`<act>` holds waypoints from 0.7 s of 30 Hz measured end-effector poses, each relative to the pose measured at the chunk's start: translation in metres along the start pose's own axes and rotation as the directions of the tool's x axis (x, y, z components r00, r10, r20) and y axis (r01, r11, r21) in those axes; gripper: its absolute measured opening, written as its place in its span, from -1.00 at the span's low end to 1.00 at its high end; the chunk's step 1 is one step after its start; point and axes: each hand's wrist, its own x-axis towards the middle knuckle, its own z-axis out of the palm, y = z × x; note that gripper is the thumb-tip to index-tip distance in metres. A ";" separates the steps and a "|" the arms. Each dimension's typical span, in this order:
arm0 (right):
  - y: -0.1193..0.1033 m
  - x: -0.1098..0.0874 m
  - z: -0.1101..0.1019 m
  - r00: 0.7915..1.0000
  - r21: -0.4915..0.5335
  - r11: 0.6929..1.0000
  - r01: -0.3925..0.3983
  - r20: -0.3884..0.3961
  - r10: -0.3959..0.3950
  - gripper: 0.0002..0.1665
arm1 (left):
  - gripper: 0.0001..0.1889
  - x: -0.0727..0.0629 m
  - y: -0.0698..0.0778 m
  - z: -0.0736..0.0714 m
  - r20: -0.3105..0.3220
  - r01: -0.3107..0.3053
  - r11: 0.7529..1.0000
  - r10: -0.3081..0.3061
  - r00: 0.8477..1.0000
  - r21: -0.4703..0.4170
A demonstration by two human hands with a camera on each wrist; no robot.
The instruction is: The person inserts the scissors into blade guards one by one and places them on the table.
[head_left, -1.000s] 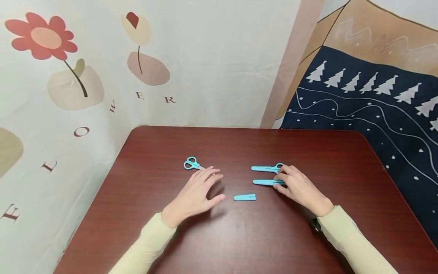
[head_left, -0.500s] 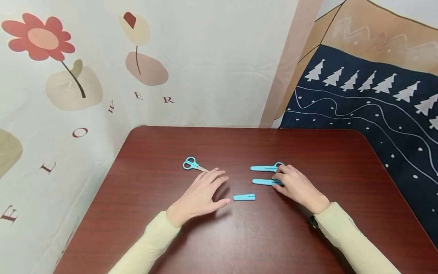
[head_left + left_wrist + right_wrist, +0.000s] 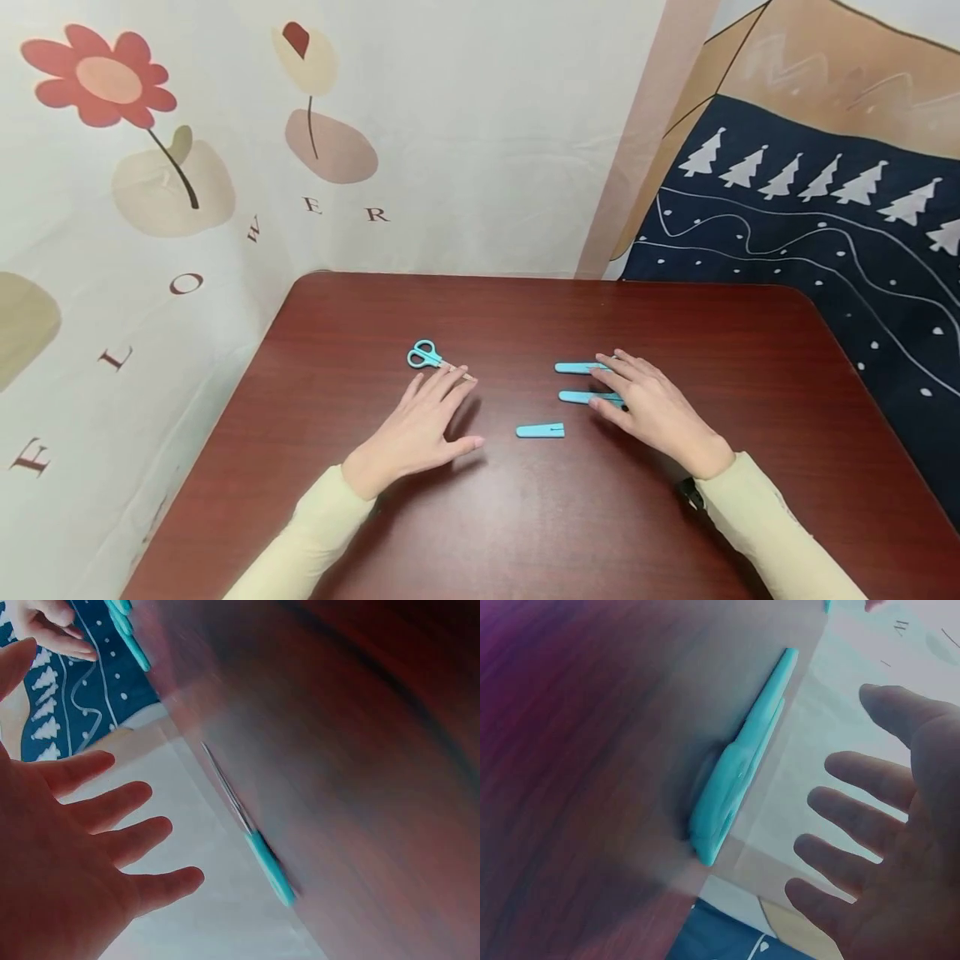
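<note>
In the head view a small pair of scissors point(image 3: 426, 355) with light-blue handles lies with its metal blades bare. My left hand point(image 3: 416, 433) hovers in front of it, fingers spread, overlapping the blade tips in this view. Two more light-blue scissors lie in sheaths on the right, a far pair point(image 3: 577, 367) and a near pair point(image 3: 581, 397). Over their handles my right hand point(image 3: 660, 408) is spread and partly hides them. A loose light-blue sheath point(image 3: 540, 431) lies between the hands. The right wrist view has sheathed scissors point(image 3: 735, 772) apart from the straight fingers point(image 3: 855, 814).
All of this lies on a dark red-brown wooden table point(image 3: 525, 533). Behind its far edge hangs a pale cloth point(image 3: 480, 167) with flowers and letters. A navy cloth point(image 3: 787, 225) with white trees hangs at the right.
My right hand's curled fingers have left the near sheathed scissors and spread out. My left hand drifted right, then back left, staying spread. The scissors and the loose sheath stay put.
</note>
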 end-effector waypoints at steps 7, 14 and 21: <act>-0.011 0.008 0.002 0.998 0.047 0.999 -0.020 0.060 0.017 -0.25 | -0.12 -0.017 -0.027 -0.006 -0.028 0.102 0.995 -0.103 0.994 -0.014; -0.029 0.020 0.007 0.996 0.060 0.997 0.045 0.074 -0.049 -0.24 | -0.10 -0.029 -0.050 -0.015 -0.069 0.210 0.977 -0.212 0.975 -0.030; -0.051 0.043 0.013 0.988 0.031 0.993 0.117 0.103 -0.119 -0.19 | -0.02 -0.039 -0.068 -0.021 -0.179 0.296 0.954 -0.299 0.937 -0.044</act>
